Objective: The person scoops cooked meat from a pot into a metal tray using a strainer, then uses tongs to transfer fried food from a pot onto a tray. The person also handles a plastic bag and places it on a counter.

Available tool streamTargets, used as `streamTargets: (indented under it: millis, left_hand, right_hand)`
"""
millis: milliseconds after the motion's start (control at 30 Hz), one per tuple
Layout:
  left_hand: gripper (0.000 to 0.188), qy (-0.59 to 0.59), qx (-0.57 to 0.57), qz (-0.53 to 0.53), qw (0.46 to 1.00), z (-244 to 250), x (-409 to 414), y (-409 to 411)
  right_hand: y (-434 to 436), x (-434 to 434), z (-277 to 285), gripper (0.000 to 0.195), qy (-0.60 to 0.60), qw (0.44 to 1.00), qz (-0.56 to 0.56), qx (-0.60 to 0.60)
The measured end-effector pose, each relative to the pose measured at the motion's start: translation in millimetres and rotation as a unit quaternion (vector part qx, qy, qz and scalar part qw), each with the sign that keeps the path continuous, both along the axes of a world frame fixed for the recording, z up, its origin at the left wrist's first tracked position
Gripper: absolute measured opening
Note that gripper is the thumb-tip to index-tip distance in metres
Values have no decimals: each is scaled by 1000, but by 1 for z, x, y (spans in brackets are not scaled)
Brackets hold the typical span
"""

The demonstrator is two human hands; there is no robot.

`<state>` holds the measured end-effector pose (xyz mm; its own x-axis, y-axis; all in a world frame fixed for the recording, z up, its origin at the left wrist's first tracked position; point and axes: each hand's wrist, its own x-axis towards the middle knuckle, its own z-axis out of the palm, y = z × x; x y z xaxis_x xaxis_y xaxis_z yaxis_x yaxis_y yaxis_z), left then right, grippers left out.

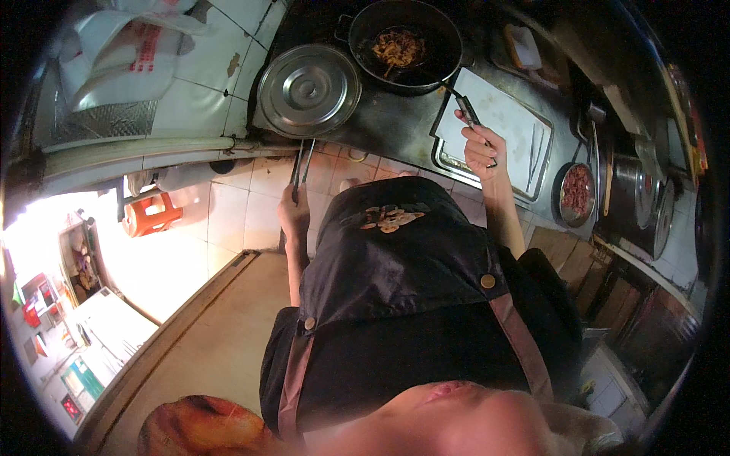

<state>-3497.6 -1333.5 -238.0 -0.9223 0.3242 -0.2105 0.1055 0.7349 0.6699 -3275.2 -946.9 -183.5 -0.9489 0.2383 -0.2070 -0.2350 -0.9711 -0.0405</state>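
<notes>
My right hand [483, 149] is closed around the dark handle of a cooking utensil [466, 108]. Its shaft runs over the rim of a deep black pan [453, 65], and its working end is hard to make out in the dark. Browned food pieces [399, 48] lie in a heap inside the pan. In my left hand [294, 214] are slim metal tongs [302, 159], pointing at the near edge of a round metal lid [308, 122]. The lid lies left of the pan; whether the tongs' tips touch it I cannot tell.
Right of the pan, a metal tray [548, 142] carries a white board [485, 114]. A small pan of minced meat [576, 194] stands farther right, beside a large pot [627, 199]. An orange plastic stool [151, 215] is on the floor at left, beyond a wooden-edged panel [217, 336].
</notes>
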Motion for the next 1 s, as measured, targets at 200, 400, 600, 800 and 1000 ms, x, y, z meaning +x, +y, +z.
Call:
streamTargets:
  millis: [200, 400, 600, 800, 1000]
  left_hand:
    - [33, 45, 9, -86, 995, 0, -10, 11]
    - [33, -1, -23, -130, 991, 11, -17, 9]
    - [32, 25, 3, -147, 989, 2, -21, -7]
    - [30, 43, -17, -157, 987, -3, -21, -19]
    - [31, 45, -52, -176, 982, 12, -24, -14]
  right_hand:
    - [10, -16, 10, 26, -259, 924, 84, 267]
    - [55, -59, 70, 12, -422, 684, 335, 492]
    - [77, -68, 101, 14, -376, 741, 379, 408]
    - [46, -13, 43, 40, -155, 970, 166, 84]
    - [-44, 31, -5, 53, 99, 985, -36, -134]
